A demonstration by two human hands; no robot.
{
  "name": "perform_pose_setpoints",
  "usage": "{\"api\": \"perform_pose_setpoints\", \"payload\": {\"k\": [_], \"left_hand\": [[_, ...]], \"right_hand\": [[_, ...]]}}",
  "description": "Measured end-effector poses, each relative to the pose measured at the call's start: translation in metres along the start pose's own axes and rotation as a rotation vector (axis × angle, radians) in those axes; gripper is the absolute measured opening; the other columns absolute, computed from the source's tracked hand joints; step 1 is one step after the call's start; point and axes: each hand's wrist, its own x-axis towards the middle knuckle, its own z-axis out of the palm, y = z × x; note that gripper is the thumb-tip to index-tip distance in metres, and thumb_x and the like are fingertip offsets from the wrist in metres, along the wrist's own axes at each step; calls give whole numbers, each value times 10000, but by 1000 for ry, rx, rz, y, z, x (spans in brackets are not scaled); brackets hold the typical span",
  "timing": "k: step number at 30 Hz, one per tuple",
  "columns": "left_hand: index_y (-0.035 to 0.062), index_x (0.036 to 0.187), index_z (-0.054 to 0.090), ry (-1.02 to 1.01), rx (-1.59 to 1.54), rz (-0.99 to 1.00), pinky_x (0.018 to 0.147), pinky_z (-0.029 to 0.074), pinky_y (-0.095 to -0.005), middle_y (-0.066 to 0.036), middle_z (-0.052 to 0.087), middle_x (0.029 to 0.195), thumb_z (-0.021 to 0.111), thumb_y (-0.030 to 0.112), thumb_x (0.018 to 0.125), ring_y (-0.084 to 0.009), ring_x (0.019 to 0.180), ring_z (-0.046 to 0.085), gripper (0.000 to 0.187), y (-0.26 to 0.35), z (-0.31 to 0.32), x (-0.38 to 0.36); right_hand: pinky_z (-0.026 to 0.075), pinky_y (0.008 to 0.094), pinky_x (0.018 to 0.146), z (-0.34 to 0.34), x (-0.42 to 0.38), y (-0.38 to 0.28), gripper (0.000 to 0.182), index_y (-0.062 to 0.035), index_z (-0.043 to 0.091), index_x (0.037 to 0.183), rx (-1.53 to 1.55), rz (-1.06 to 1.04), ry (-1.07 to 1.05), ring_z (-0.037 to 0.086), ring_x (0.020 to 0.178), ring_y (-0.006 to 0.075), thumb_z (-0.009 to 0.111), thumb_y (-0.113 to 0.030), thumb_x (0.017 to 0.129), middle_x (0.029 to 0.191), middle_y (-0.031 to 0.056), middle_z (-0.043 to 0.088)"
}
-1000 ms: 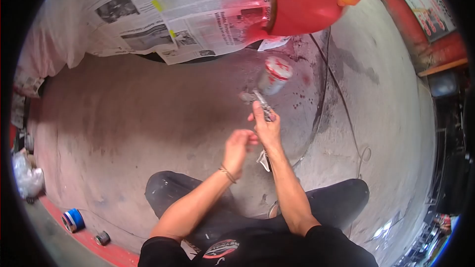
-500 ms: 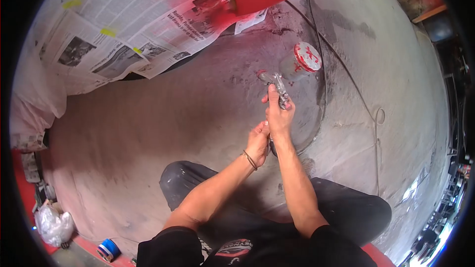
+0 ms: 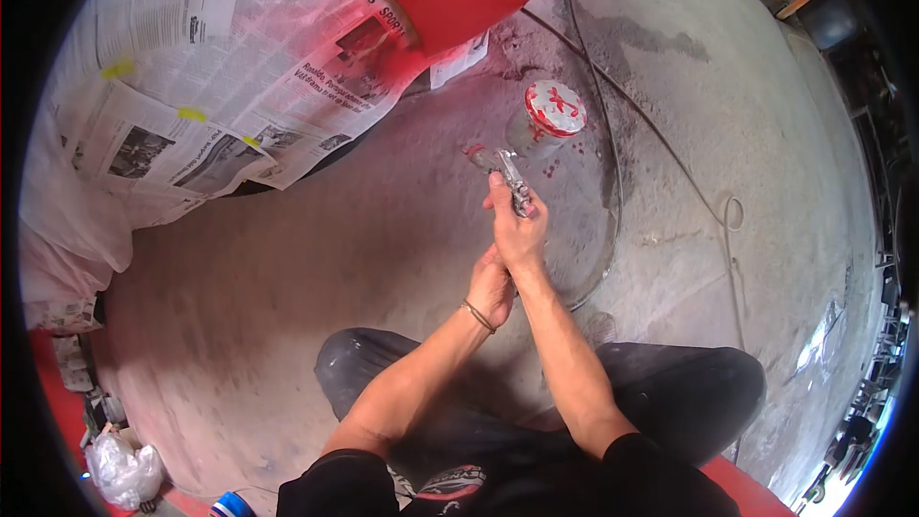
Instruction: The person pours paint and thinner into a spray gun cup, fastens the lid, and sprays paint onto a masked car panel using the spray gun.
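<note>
Silver metal spray gun [image 3: 515, 184] in right hand [image 3: 521, 235], fingers wrapped round grip. Left hand [image 3: 491, 289] at right wrist; finger hold: cannot tell. Judged rigid, top-heavy with red-smeared, white-lidded cup [image 3: 555, 108]; best held by handle.

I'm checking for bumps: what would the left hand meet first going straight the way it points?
Most likely the right hand, holding the spray gun; the left hand looks close against it, but depth is unclear.

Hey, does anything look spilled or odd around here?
Yes: small red spots dot the concrete floor near the spray gun, looking like paint drips, and red smears mark the white cup lid.
</note>
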Motion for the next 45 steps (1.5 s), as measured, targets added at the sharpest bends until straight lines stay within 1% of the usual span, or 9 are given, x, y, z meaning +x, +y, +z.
{"api": "perform_pose_setpoints", "payload": {"k": [7,10,13,20,25,31,36,43,45], "left_hand": [[62,1332,653,193,210,-48,987,544,-448,-37,722,1189,529,255,1124,-204,1069,683,310,-19,18,21],[50,1320,677,343,913,15,1018,531,-494,-105,757,1211,528,342,1106,-314,1113,715,391,-45,-1,31],[49,1270,695,-145,1840,-146,1024,511,-512,-198,736,1289,513,395,1089,-382,1185,692,432,-34,11,21],[65,1145,722,-427,2304,20,959,529,-515,-177,773,1082,590,414,1046,-393,1064,729,386,-32,162,-51],[53,1128,697,-524,2135,198,835,566,-481,-155,750,884,685,361,990,-370,903,740,337,-16,270,-110],[41,1081,675,-468,2130,203,821,575,-514,-167,742,912,679,330,1001,-400,861,733,301,-7,229,-103],[46,1081,704,-536,2231,-112,844,578,-525,-168,764,991,632,391,1034,-389,993,747,355,-12,210,-78],[55,1176,759,-766,2370,-301,908,585,-505,-158,791,1089,633,424,1038,-373,1048,754,414,-19,178,-13],[61,1134,796,-818,2378,-359,915,586,-491,-143,800,1104,630,406,1036,-360,1056,756,394,-18,178,5]], "right_hand": [[492,315,670,-41,35,8,413,-18,745,912,-31,-71,-24,620,696,115,754,-420,1006,722,12,684],[492,305,669,-62,62,16,416,-22,753,873,-13,-73,-99,617,688,102,760,-418,1001,708,5,683],[461,312,644,-74,95,5,486,-35,685,728,24,-102,-133,600,676,112,714,-416,1029,658,-5,625],[483,304,709,-97,196,6,394,-12,757,954,194,-217,172,618,738,106,749,-401,1016,753,15,699],[483,310,746,-108,179,-12,408,-15,760,937,240,-88,-23,618,762,120,762,-417,1006,765,15,701],[465,280,699,-147,165,-56,399,-25,755,898,80,-46,-220,600,739,96,762,-407,1015,749,-11,669],[420,267,622,-144,169,-87,344,-42,724,972,152,-386,153,541,685,65,738,-380,1040,751,-28,621],[363,246,579,-167,122,-140,292,-73,722,936,166,3,-284,491,640,38,740,-341,1049,747,-50,614],[279,240,460,-156,125,-149,383,-109,669,812,122,-134,-227,423,485,28,754,-409,1035,720,-28,645]]}}
